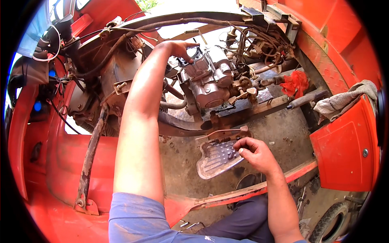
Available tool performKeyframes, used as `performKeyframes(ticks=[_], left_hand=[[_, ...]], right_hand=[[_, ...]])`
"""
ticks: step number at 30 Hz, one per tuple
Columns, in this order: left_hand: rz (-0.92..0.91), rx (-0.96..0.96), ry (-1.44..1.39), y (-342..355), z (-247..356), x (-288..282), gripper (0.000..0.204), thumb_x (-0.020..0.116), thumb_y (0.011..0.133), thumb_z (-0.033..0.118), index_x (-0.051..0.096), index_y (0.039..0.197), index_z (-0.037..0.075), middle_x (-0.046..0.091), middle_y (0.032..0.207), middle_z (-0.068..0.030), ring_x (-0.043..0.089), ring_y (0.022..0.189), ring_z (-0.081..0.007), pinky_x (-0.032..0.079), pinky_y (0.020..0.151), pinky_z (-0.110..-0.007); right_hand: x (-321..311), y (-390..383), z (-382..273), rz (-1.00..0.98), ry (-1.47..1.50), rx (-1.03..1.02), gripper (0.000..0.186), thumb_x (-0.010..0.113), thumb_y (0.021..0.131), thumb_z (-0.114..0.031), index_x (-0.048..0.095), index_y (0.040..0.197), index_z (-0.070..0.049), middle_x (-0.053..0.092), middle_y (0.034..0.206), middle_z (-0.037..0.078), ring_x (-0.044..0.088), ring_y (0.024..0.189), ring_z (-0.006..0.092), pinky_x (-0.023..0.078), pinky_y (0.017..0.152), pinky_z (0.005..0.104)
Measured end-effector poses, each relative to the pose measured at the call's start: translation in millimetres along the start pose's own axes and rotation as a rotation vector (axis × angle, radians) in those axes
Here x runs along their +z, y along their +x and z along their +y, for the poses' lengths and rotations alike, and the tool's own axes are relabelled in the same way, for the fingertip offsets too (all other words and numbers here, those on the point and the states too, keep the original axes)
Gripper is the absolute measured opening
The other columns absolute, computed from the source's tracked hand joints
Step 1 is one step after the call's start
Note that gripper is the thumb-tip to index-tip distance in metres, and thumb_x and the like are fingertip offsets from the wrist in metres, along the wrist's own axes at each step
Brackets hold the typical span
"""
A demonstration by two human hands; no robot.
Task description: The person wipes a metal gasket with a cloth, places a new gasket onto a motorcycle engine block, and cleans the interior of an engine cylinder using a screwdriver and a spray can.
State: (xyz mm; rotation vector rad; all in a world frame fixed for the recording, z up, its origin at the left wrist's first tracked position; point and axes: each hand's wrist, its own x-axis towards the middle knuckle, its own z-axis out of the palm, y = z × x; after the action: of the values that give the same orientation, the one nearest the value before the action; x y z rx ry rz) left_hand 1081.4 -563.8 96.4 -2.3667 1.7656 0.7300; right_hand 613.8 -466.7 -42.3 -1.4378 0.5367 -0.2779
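A grey metal engine sits on a rusty frame inside a red vehicle body. My left hand reaches far forward and rests on the engine's open top, fingers curled over its rim. My right hand is lower, fingertips pinched over small dark parts lying on a ribbed metal footplate. What the fingers hold is too small to tell.
Bundles of wires and hoses hang behind the engine. A red rag lies on the frame, a grey cloth on the red panel at right. A rusty bar slants down at left. A small wheel shows at bottom right.
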Motion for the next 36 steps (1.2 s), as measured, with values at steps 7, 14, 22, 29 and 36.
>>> performKeyframes(ticks=[7, 14, 22, 29, 36], left_hand=[[0.015, -0.025, -0.126, 5, -8, 4, 0.109, 0.09, 0.074, 0.021, 0.029, 0.161, 0.039, 0.057, 0.146, -0.0094, 0.055, 0.128, -0.0231, 0.044, 0.109, -0.041], [-0.037, 0.002, -0.284, 0, 1, 5, 0.103, 0.082, 0.077, 0.017, 0.028, 0.162, 0.037, 0.054, 0.15, -0.0136, 0.054, 0.13, -0.0247, 0.046, 0.108, -0.041], [0.02, -0.038, -0.348, -4, 1, 15, 0.105, 0.077, 0.072, 0.011, 0.029, 0.163, 0.031, 0.045, 0.156, -0.0163, 0.05, 0.134, -0.0255, 0.041, 0.11, -0.038], [0.055, -0.048, -0.243, -7, 11, 15, 0.105, 0.075, 0.071, 0.018, 0.027, 0.163, 0.035, 0.047, 0.154, -0.0163, 0.058, 0.124, -0.0248, 0.049, 0.099, -0.037], [0.087, -0.042, -0.19, -8, 17, 9, 0.105, 0.078, 0.069, 0.022, 0.03, 0.162, 0.033, 0.052, 0.151, -0.0115, 0.058, 0.124, -0.0245, 0.049, 0.102, -0.037]], right_hand=[[2, -1, -2, 0.003, -0.025, -0.003, 0.023, 0.06, 0.094, -0.003, 0.068, 0.115, 0.003, 0.071, 0.103, 0.005, 0.064, 0.094, 0.0103, 0.053, 0.087, 0.0296], [-1, -1, 1, 0.011, -0.013, 0.004, 0.023, 0.061, 0.093, -0.004, 0.068, 0.114, 0.003, 0.071, 0.103, 0.005, 0.064, 0.095, 0.0106, 0.053, 0.087, 0.0298], [1, -1, -1, 0.004, -0.037, 0.015, 0.024, 0.061, 0.092, -0.004, 0.069, 0.114, 0.003, 0.07, 0.103, 0.004, 0.064, 0.094, 0.0104, 0.053, 0.085, 0.0295], [1, 0, 4, 0.009, -0.078, 0.008, 0.024, 0.062, 0.091, -0.005, 0.069, 0.113, 0.002, 0.069, 0.101, 0.004, 0.063, 0.09, 0.0102, 0.053, 0.082, 0.0291], [4, 5, 3, 0.029, -0.023, -0.007, 0.02, 0.062, 0.094, -0.005, 0.068, 0.111, 0.002, 0.067, 0.095, 0.0, 0.059, 0.084, 0.006, 0.051, 0.075, 0.0248]])
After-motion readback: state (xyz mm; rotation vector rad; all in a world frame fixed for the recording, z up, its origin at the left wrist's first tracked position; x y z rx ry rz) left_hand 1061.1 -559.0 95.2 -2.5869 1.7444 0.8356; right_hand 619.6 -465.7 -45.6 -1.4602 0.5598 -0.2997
